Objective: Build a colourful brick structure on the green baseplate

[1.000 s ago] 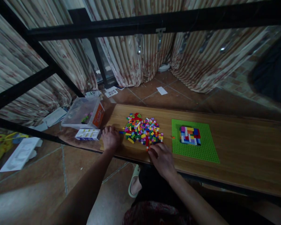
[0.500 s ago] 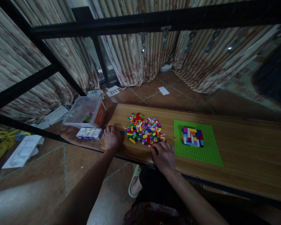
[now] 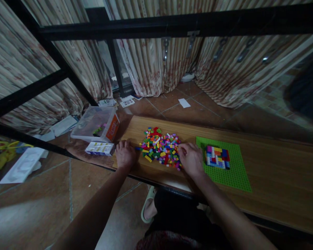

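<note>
A loose pile of small coloured toy bricks (image 3: 160, 146) lies on the wooden board. My left hand (image 3: 125, 155) rests on the board just left of the pile, palm down with fingers loosely stretched out, holding nothing. At the pile's right edge, my right hand (image 3: 191, 159) has thumb and fingers pinched together; whatever is between the tips is too small to make out. Right of that hand lies a green baseplate (image 3: 238, 170), its left edge partly behind the hand. A flat block of joined multicoloured bricks (image 3: 217, 157) is on the plate.
A clear plastic tub (image 3: 94, 121) with an orange label stands left of the board, and a small white-and-blue box (image 3: 99, 148) lies before it. Black metal frame bars (image 3: 156, 27) and patterned curtains (image 3: 143, 69) stand beyond. Papers lie on the tiled floor.
My right hand has moved up and right, from the pile's front edge to its right side, and its fingers have pinched together. My left hand stays in place. The view has shifted slightly.
</note>
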A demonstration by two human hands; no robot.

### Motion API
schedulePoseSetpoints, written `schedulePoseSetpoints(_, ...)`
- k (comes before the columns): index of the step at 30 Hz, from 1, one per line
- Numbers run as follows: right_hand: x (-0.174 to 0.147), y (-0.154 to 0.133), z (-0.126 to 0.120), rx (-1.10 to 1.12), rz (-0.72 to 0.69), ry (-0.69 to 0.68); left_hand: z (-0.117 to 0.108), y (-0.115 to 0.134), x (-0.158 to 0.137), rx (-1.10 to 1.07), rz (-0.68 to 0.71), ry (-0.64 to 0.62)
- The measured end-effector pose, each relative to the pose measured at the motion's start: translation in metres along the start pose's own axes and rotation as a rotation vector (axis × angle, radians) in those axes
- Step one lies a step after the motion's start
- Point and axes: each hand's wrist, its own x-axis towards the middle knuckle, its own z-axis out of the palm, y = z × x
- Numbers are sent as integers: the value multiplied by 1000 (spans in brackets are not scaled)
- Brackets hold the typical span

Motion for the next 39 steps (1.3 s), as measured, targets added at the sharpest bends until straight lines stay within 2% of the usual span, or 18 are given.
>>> schedulePoseSetpoints(9, 38, -37, 35, 76, -217, -140, -2, 1, -1, -6, -9, -3)
schedulePoseSetpoints(14, 55, -50, 46, -1, -302, -232, -5, 2, 0, -1, 5, -21)
schedulePoseSetpoints(19, 61, -55, 45, -83, -316, -288, -6, 1, 3, 22, 13, -18)
schedulePoseSetpoints(21, 58, -57, 40, -58, -293, -262, -7, 1, 5, 28, 18, -22)
schedulePoseSetpoints(24, 41, -57, 23, 60, -218, -149, -8, 1, 6, 38, 25, -33)
schedulePoseSetpoints(27, 12, -42, -4, 223, -87, 4, -9, 0, 7, 51, 33, -45)
schedulePoseSetpoints(29, -10, -19, -24, 274, 47, 132, -10, 0, 7, 53, 35, -49)
schedulePoseSetpoints(32, -38, 31, -51, 220, 275, 370, -10, 1, 8, 53, 37, -46)
schedulePoseSetpoints(34, -49, 62, -62, 139, 395, 451, -10, 1, 8, 62, 35, -46)
schedulePoseSetpoints(36, -53, 85, -66, 48, 428, 455, -11, 2, 8, 78, 32, -47)
schedulePoseSetpoints(39, -51, 101, -65, -52, 395, 425, -12, 4, 8, 87, 46, -42)
